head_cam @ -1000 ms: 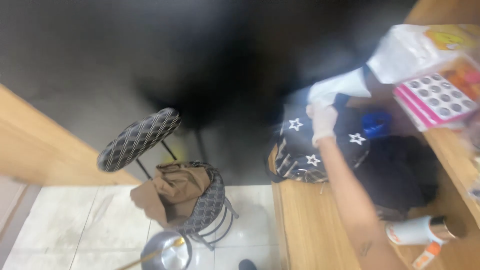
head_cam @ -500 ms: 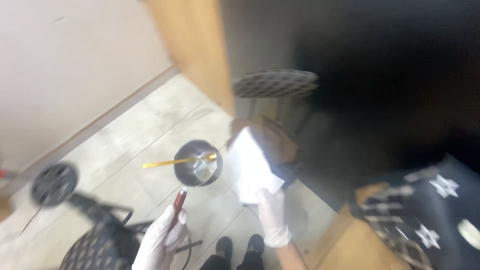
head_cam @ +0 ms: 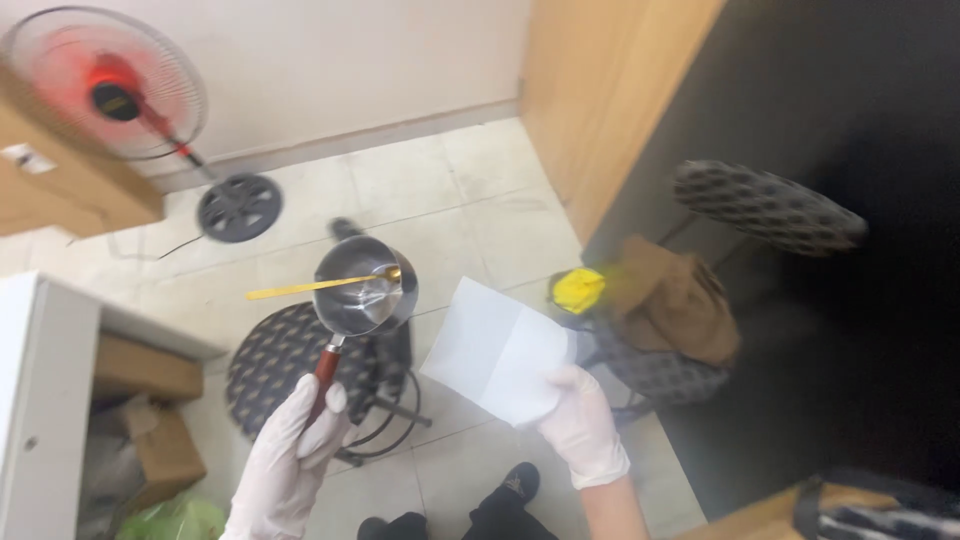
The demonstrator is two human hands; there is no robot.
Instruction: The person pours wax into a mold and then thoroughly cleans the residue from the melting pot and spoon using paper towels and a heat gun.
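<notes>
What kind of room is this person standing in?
Probably a small shop or salon back room, though that is a guess. A standing fan sits on the tiled floor, patterned stools stand around, and cardboard boxes are stacked beside a white cabinet.

View: swung off the table edge to the tiled floor; a red-centred standing fan (head_cam: 103, 92) with round black base now shows at upper left.
Left hand (head_cam: 290, 465): out of sight a second ago, now gloved fist on the red handle of a small steel pot (head_cam: 365, 285), raised toward centre.
Yellow spoon (head_cam: 320, 286): now lies across the pot's rim.
Right hand (head_cam: 582, 428): off the starred bag, now gripping a folded white sheet (head_cam: 497, 350), brought closer beside the pot.
</notes>
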